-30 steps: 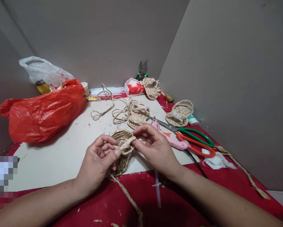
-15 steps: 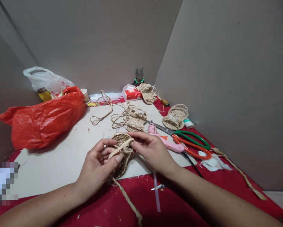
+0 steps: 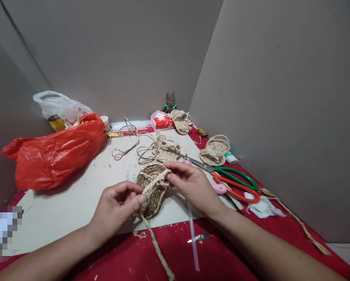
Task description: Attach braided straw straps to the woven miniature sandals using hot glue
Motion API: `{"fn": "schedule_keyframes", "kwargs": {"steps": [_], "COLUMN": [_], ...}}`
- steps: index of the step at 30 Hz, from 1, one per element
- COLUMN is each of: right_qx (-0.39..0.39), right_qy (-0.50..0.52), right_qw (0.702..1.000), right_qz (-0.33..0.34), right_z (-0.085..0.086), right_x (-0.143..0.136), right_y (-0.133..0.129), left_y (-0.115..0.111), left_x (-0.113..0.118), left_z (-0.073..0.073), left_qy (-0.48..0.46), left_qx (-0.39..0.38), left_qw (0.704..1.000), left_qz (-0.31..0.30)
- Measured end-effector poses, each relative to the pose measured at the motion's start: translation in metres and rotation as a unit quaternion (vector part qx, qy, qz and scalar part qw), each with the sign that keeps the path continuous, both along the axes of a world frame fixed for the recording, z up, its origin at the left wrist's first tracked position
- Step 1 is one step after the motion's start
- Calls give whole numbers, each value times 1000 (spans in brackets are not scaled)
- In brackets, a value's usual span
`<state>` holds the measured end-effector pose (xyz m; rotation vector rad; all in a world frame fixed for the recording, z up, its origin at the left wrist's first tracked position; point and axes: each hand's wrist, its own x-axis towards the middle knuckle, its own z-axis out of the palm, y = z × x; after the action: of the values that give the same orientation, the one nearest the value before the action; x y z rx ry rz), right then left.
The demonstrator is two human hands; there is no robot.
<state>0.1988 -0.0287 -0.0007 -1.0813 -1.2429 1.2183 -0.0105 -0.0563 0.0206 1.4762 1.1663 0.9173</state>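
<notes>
A small woven straw slipper is held over the front of the pale board, with a plaited strap slanting across its top. My left hand pinches the strap's lower left end between thumb and fingers. At the upper right end, my right hand grips the strap and the slipper's edge between thumb and forefinger. From the underside a long straw braid trails down toward me. Just beyond my right hand lies a pink glue gun, partly hidden by it, with a clear glue stick below.
Scissors with green and orange handles lie to the right. Other woven straw slippers and loose straw cord are farther back. A red plastic bag occupies the left; a tissue pack stands near the wall. Small scissors lie in front.
My left fingers have drawn back slightly from inside the slipper, and more of its woven inside shows. The strap has shifted a little to the right. My right hand keeps its pinch.
</notes>
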Motion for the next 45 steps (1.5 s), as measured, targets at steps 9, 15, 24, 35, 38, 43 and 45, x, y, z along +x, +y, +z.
{"fn": "schedule_keyframes", "kwargs": {"steps": [9,15,24,35,38,43,45], "right_qx": [-18,-18,-19,19,28,9,52], "right_qy": [23,23,13,38,26,-43,-95], "right_qw": [1000,1000,1000,999,999,999,994], "right_qz": [1,-10,-13,-28,-8,29,13], "right_z": [3,4,5,3,1,0,0], "right_x": [-3,-10,-11,-14,-12,-7,-5], "right_y": [-4,-9,-8,-10,-9,-3,0], "left_y": [-3,3,5,14,12,6,6], "left_x": [7,10,7,3,2,0,0], "left_z": [-3,-2,-10,-15,-11,1,-1], "left_qy": [-30,-100,-119,-125,-68,-37,-46], "left_qx": [-58,-121,-157,-152,-98,-20,-30], "left_qw": [998,987,980,979,992,998,998], "left_qz": [2,26,21,54,43,47,40]}}
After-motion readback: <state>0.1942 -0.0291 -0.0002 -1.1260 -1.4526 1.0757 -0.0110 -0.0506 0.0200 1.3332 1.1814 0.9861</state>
